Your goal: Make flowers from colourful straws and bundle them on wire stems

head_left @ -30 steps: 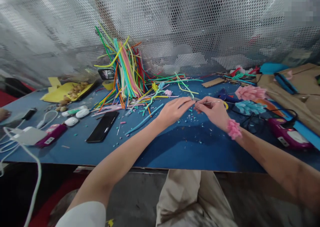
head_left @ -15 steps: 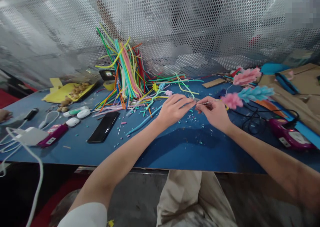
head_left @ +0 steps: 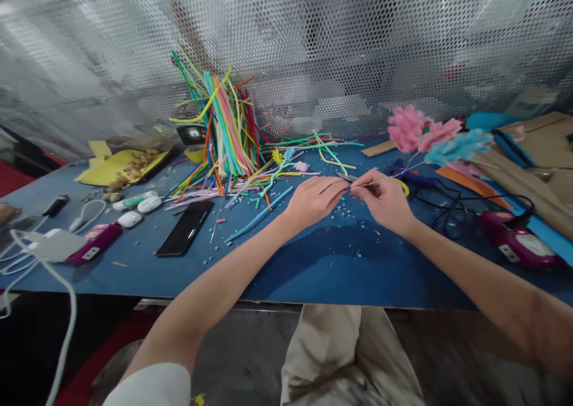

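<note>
Fluffy pipe-cleaner flowers stand out to the right on thin twisted wire stems: a pink flower, a coral-pink flower and a light blue flower. Pinched round the lower part of these stems is my right hand. My left hand meets it fingertip to fingertip, closed at the stem ends; the exact grip is hidden behind the fingers. A light blue pipe cleaner lies on the table just left of my left hand.
Behind stands a big bundle of coloured pipe cleaners against a perforated metal screen. A black phone, white chargers and cables lie left. To the right are a purple power strip, black cords and cardboard. Another person's hand shows at far left.
The pink flower has swung up from low beside my right hand to above it, baring the wire stems. My two hands have stayed nearly in place, fingertips together.
</note>
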The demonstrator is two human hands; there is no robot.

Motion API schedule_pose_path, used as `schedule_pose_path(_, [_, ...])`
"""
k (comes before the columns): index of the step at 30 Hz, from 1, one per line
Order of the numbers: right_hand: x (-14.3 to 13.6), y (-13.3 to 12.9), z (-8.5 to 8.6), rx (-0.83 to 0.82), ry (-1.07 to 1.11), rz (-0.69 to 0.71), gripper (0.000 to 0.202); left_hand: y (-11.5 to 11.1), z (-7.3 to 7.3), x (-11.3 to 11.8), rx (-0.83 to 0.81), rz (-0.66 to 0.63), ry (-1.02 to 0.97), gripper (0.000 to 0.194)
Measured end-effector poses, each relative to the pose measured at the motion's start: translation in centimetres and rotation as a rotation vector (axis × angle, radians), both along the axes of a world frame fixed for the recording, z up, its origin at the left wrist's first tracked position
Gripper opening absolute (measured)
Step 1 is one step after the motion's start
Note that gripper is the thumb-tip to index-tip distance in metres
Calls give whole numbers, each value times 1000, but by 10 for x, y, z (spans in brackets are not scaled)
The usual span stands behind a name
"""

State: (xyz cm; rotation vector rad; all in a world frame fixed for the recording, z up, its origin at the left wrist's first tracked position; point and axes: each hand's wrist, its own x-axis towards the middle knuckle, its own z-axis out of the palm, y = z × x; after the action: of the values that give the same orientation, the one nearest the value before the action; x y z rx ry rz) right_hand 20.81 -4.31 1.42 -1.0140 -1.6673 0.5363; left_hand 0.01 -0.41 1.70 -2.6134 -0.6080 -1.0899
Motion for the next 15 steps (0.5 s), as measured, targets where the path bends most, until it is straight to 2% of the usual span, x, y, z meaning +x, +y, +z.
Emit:
schedule_pose_path(3, [2,0,1,-9,5,13,19,-4,2,5,-207,-80,-98,25])
schedule_pose_path(9, [6,-2,8,83,-68,-2,14,-9,13,5,-773,-151,-221,31])
schedule_pose_path(12, [7,-2,12,144,-67,2,12,-10,15,5,-964,-210,-274,34])
schedule_pose_path(15, [8,0,13,133,-43,25,11,-12,16,6,-1151,-303,-324,34])
